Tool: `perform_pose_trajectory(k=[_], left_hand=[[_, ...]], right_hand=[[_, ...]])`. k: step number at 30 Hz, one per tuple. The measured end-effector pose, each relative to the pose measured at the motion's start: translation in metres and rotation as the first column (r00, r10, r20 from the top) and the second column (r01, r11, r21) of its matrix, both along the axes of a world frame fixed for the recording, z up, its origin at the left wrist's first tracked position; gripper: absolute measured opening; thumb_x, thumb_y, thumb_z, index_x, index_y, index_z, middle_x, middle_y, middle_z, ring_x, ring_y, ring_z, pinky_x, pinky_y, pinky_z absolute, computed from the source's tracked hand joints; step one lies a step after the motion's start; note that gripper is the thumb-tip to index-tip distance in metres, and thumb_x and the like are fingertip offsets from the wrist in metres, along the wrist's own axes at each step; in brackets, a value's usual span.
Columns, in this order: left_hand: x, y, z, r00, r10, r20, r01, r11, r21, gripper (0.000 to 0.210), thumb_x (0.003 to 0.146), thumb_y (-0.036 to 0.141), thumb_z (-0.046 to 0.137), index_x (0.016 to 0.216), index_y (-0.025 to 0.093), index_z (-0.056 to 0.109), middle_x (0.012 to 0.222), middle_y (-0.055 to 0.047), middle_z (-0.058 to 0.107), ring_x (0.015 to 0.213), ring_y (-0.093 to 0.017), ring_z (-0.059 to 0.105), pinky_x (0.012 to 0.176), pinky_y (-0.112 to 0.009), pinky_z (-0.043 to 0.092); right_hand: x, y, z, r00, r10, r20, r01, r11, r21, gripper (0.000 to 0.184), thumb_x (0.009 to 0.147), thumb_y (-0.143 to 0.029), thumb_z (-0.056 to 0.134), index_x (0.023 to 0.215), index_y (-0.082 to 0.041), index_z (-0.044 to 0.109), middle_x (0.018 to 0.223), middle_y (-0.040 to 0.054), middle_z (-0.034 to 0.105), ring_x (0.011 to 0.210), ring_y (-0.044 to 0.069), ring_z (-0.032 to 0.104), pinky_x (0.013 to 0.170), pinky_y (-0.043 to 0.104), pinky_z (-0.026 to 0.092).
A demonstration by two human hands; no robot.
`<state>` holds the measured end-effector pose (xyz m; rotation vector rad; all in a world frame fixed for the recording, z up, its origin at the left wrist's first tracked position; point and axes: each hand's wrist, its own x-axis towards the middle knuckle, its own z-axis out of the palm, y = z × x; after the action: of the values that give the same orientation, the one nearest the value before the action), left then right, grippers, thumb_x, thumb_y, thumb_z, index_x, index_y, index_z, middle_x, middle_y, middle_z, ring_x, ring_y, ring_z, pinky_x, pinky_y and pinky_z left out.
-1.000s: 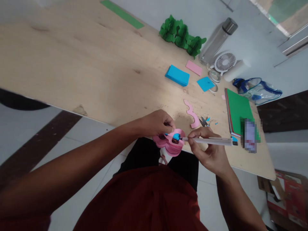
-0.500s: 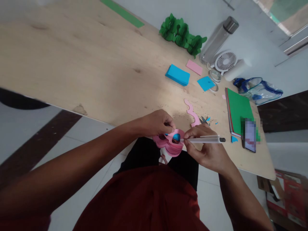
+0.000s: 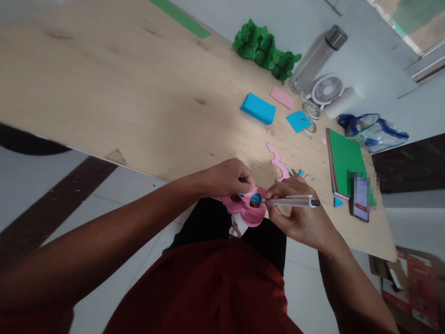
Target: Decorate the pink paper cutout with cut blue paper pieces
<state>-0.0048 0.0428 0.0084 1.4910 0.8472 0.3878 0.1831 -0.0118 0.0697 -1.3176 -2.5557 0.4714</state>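
At the table's near edge, above my lap, is a pink paper cut-out (image 3: 253,216) with rounded lobes and openings. Blue paper (image 3: 256,198) shows through one opening. My left hand (image 3: 233,178) pinches the cut-out's upper left edge between thumb and fingers. In my right hand (image 3: 295,208) is a white pen (image 3: 292,202), its dark end pointing right and its other end at the pink paper. My fingers partly hide where the pen meets the paper. Just beyond my right hand lie a wavy pink paper strip (image 3: 277,162) and partly hidden scissors (image 3: 292,173).
A blue paper stack (image 3: 258,108), a pink paper piece (image 3: 282,97) and green paper shapes (image 3: 266,51) lie farther back. Along the wall are a bottle (image 3: 318,58), a small fan (image 3: 327,89) and a clear bag (image 3: 380,131). A phone (image 3: 360,199) rests beside a green book (image 3: 346,160).
The view has shifted very slightly. Both hands keep nearly the same place on the pink cut-out and the pen, with the pen's dark end a little farther left.
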Motion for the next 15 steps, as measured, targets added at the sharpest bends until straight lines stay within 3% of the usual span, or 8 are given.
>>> perform_pose_trajectory(k=[7,15], left_hand=[[-0.0008,0.0003,0.0012,1.000,-0.013,0.025,0.012,1.000,0.013,0.015,0.065,0.010,0.052,0.052,0.014,0.059,0.043,0.004,0.048,0.042,-0.006,0.044,0.039,-0.014,0.029],[-0.0002,0.0003,-0.0034,1.000,-0.008,-0.001,0.008,1.000,0.029,0.017,0.065,0.013,0.051,0.063,0.013,0.068,0.047,0.003,0.052,0.046,-0.008,0.048,0.040,-0.015,0.030]], right_hand=[[0.0004,0.0010,-0.0008,1.000,-0.004,-0.010,0.005,0.996,0.091,0.004,0.079,-0.015,0.056,0.077,-0.018,0.057,0.071,0.0021,0.067,0.066,0.017,0.060,0.071,0.034,0.039],[-0.0017,0.0007,0.0028,0.999,0.007,0.042,-0.006,1.000,-0.011,0.005,0.080,-0.017,0.055,0.077,-0.017,0.059,0.069,0.0018,0.066,0.065,0.017,0.059,0.072,0.034,0.038]])
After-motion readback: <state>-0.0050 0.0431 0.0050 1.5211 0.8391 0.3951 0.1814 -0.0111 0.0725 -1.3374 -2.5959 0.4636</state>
